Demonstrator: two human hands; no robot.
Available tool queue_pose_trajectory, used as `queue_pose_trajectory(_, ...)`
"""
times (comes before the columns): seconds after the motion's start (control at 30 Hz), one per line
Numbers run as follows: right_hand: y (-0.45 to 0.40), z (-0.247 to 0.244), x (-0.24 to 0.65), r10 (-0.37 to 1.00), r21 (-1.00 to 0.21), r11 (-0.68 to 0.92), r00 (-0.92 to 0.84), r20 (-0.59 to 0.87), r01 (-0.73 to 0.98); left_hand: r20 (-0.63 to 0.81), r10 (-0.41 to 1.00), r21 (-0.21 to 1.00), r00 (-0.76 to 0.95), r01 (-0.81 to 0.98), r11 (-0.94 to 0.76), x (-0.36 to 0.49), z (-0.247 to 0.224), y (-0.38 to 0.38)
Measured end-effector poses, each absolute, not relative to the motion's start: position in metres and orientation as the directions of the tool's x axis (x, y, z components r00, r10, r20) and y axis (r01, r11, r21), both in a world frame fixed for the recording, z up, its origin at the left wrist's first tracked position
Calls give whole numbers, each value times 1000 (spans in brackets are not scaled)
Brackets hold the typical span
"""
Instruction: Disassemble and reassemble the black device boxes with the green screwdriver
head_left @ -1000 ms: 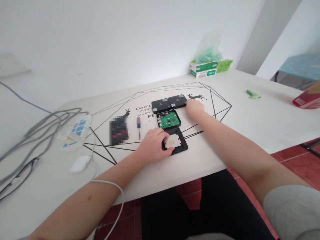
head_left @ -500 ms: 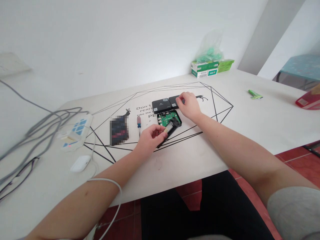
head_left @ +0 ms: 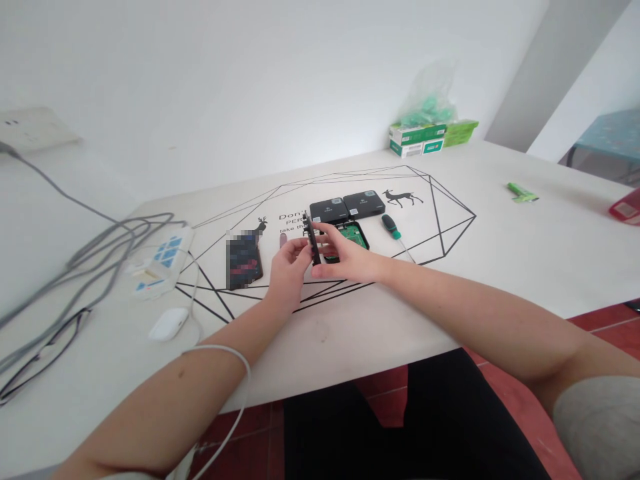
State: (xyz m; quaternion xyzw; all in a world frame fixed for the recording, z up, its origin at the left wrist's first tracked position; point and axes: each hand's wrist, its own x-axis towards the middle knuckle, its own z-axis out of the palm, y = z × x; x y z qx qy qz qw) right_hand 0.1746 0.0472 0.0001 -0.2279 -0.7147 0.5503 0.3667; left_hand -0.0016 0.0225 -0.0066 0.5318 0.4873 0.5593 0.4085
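Thin black cover (head_left: 313, 241), knobbly, nearly upright, pinched in fingers (head_left: 300, 252) of both hands (head_left: 289, 268) (head_left: 349, 259)

Left grip (head_left: 288, 272) beside right grip (head_left: 347, 257), both half-curled

- Soft, bright light over the table (head_left: 370, 333) here.
- Wall (head_left: 300, 127) behind the table glows palest low down.
- Floor (head_left: 390, 401) beneath the table, dimmer.
- Phone (head_left: 243, 260) on the table, blurred into blocks.
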Motion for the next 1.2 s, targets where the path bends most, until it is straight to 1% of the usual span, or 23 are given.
queue_pose_trajectory(0.13, 49, -2, 176, 775, -953, 301, -574, 263, -30, 257, 966, 953, 6, 164, -254, -5, -7, 24)
queue_pose_trajectory(0.23, 52, -2, 179, 811, -928, 368, -507, 293, 53, 306, 948, 899, 89, 300, -318, -8, -9, 27)
queue_pose_trajectory(0.3, 56, 0, 181, 831, -878, 454, -427, 356, 152, 315, 942, 849, 114, 411, -334, -9, -12, 30)
queue_pose_trajectory(0.37, 63, 1, 184, 833, -801, 531, -345, 432, 277, 302, 945, 795, 128, 514, -324, -10, -16, 32)
queue_pose_trajectory(0.43, 71, 1, 189, 825, -729, 565, -297, 481, 387, 276, 945, 716, 174, 619, -323, -10, -20, 32)
queue_pose_trajectory(0.5, 81, -1, 196, 839, -708, 542, -259, 478, 452, 269, 927, 591, 260, 716, -372, -10, -22, 29)
queue_pose_trajectory(0.57, 92, -5, 204, 851, -697, 522, -238, 469, 491, 290, 893, 462, 345, 766, -446, -9, -23, 25)
queue_pose_trajectory(0.63, 101, -9, 212, 851, -674, 522, -267, 452, 522, 304, 870, 395, 387, 780, -485, -9, -22, 21)
queue_pose_trajectory(0.7, 108, -13, 218, 843, -653, 538, -330, 425, 533, 314, 868, 396, 385, 778, -488, -8, -20, 19)
queue_pose_trajectory(0.8, 113, -15, 224, 796, -636, 593, -480, 369, 494, 317, 887, 448, 335, 772, -452, -6, -17, 18)
queue_pose_trajectory(0.9, 112, -13, 229, 754, -626, 622, -574, 318, 470, 274, 930, 501, 244, 790, -355, -3, -14, 16)
queue_pose_trajectory(1.0, 111, -6, 234, 755, -626, 598, -613, 231, 500, 219, 965, 543, 147, 803, -245, 0, -12, 12)
queue_pose_trajectory(1.1, 112, 0, 241, 745, -629, 569, -655, 122, 530, 231, 967, 540, 108, 812, -220, 1, -15, 11)
queue_pose_trajectory(1.2, 114, 3, 247, 727, -636, 551, -685, 48, 540, 238, 959, 481, 151, 840, -251, 1, -19, 12)
